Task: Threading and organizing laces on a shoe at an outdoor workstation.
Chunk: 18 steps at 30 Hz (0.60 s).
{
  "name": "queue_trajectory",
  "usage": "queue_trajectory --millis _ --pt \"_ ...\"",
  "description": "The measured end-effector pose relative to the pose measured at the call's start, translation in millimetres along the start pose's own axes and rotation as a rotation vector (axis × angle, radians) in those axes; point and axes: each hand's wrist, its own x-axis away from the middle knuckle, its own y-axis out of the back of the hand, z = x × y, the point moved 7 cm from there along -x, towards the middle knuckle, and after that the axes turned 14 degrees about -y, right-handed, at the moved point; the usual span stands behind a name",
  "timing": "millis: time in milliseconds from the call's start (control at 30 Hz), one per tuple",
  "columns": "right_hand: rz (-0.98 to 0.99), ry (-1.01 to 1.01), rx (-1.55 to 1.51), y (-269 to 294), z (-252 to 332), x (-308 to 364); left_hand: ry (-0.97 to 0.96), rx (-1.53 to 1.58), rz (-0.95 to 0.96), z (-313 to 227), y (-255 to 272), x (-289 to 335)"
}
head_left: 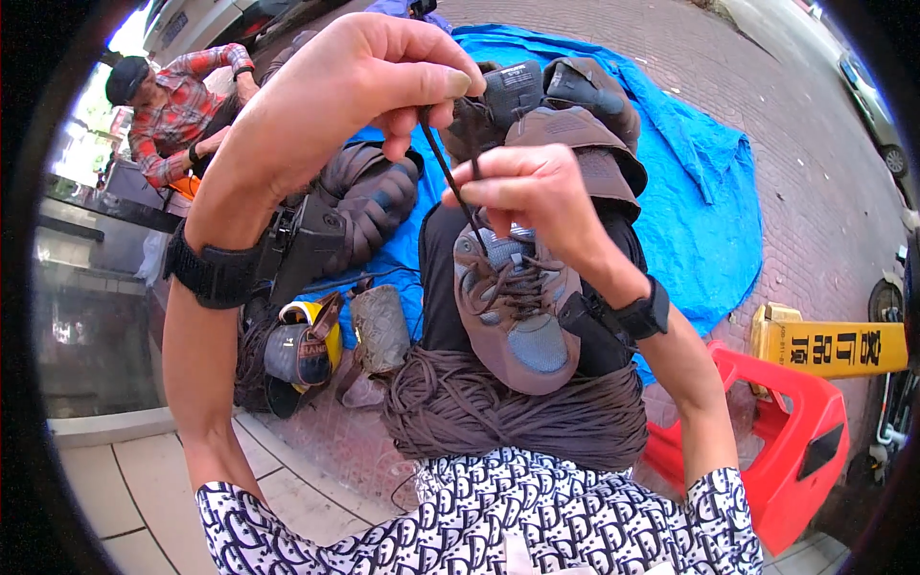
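Note:
A brown and grey lace-up shoe (538,350) lies over my lap, its toe toward me, with brown laces partly threaded and loose across its tongue. From it a dark shoelace (443,161) runs up to my hands. My left hand (383,81), raised high, pinches the lace between thumb and fingers. Lower and to the right, my right hand (537,192) is also closed in a pinch on the lace. Its exact fingertip hold is partly hidden. A thick bundle of brown shoelaces (450,412) rests across my lap below the shoe's toe.
Several brown shoes (575,134) lie on a blue tarp (709,192), with more stacked at left. A person (192,105) in a plaid shirt sits at far left. A red plastic stool (781,393) and yellow box (824,343) stand right; a grey cylinder (380,328) stands left.

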Motion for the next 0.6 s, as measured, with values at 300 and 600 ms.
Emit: queue_trajectory --millis 300,600 --pt "0.102 -0.06 0.043 -19 -5 -11 -0.16 0.024 -0.037 20 -4 2" --pt "0.094 -0.124 -0.24 10 -7 -8 -0.48 -0.629 -0.701 -28 6 67"
